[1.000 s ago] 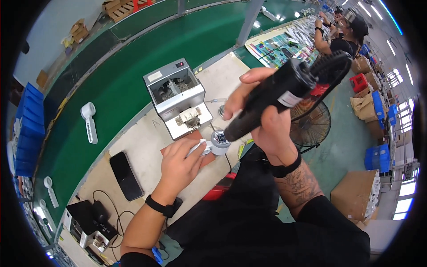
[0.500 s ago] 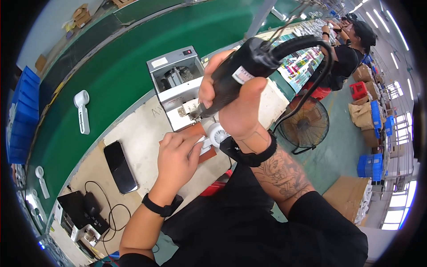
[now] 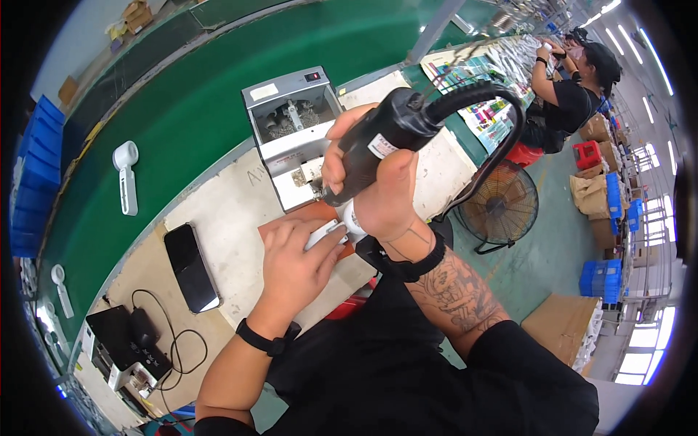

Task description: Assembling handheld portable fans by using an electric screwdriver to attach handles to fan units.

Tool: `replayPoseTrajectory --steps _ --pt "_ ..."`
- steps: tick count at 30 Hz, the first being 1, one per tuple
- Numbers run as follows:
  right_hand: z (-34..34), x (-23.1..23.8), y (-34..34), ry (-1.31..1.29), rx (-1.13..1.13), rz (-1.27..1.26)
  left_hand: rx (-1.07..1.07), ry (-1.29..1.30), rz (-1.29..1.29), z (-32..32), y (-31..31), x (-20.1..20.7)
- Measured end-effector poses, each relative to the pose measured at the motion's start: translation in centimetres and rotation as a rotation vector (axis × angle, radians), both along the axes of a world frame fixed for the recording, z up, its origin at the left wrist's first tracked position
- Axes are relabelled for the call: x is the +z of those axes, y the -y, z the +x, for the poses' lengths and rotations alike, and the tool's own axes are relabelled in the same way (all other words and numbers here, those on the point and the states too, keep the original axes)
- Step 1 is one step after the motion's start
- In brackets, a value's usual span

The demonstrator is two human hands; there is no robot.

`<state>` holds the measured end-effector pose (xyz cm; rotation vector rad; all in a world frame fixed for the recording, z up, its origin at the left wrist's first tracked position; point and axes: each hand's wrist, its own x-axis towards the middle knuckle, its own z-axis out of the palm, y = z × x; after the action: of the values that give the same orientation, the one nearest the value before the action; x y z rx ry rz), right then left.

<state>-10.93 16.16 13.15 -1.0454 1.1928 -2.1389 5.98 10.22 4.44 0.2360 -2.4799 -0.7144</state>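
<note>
My right hand (image 3: pixel 387 195) is wrapped round a black electric screwdriver (image 3: pixel 369 150), its tip pointing down beside the front of a grey screw feeder (image 3: pixel 294 151). My left hand (image 3: pixel 297 263) is closed on the handle of a small white handheld fan (image 3: pixel 324 235), held over a reddish-brown mat (image 3: pixel 314 212). The fan's round head is mostly hidden behind my right hand. Loose screws lie in the feeder's open bin. The screwdriver's tip is partly covered, and whether it touches anything cannot be seen.
Left on the bench lie a black phone (image 3: pixel 190 267) and a black device with cables (image 3: pixel 125 338). Another white handheld fan (image 3: pixel 126 176) lies on the green conveyor belt (image 3: pixel 196 120). A black floor fan (image 3: pixel 499 203) stands at the right. Farther back, a person (image 3: pixel 578 87) works at the bench.
My right hand and the screwdriver have shifted slightly left and lower. My left hand has turned with the fan, so its handle shows more between the fingers. A feeder part now stands raised.
</note>
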Motion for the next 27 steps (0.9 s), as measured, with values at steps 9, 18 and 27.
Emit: replayPoseTrajectory --steps 9,18,27 --pt "0.5 -0.5 -2.2 0.101 0.007 -0.013 -0.002 -0.011 -0.020 -0.1 -0.1 -0.2" --pt "0.9 -1.7 -2.0 0.133 -0.009 -0.022 -0.003 -0.021 -0.007 -0.2 0.2 -0.6" --pt "2.2 -4.8 -2.4 0.164 -0.115 0.082 -0.046 -0.161 -0.019 1.0 1.3 -1.4"
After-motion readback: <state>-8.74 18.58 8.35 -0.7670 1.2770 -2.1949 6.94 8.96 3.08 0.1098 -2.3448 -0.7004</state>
